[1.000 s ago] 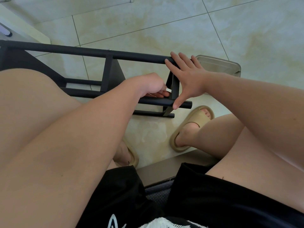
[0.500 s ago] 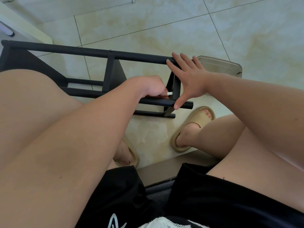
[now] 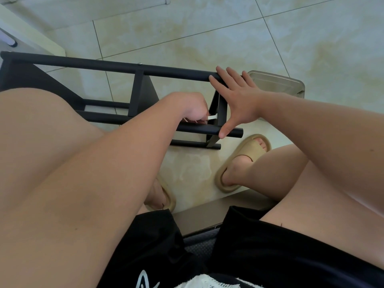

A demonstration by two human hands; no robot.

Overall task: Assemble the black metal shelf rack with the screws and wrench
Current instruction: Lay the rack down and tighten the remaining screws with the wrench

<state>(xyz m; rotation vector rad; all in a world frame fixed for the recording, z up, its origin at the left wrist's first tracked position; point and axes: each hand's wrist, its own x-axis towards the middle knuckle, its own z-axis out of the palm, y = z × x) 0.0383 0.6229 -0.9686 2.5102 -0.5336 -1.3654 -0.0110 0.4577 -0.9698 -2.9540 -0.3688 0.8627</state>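
**Wrench at the rack's end joint, right hand bracing**

You are seated, looking down past your knees at the black metal rack [image 3: 143, 96], which lies on its side on the tiled floor [image 3: 187, 28] in front of you. Its two long rails run left to right across the view: the far rail [image 3: 104, 65] higher up, the near rail [image 3: 199, 129] closer to your legs. A short upright [image 3: 222, 109] joins them near their right ends.

Your left hand [image 3: 194, 110] is clenched around a small pale wrench [image 3: 213, 117], whose free end points right, touching or almost touching the upright just above the near rail. Whether a screw sits at that joint cannot be seen; the hand and the frame hide it.

Your right hand [image 3: 239, 100] is spread flat with nothing grasped. Its straight fingers [image 3: 223, 74] lie over the far rail, and its thumb [image 3: 225, 129] rests on the near rail.

The joint lies between your hands, just right of the left one, so the left hand is the nearer and has the tool. The next turn probably swings the wrench across the rails' length while the right hand steadies the frame.

A metal tray [image 3: 276, 82] sits on the floor behind the right hand.
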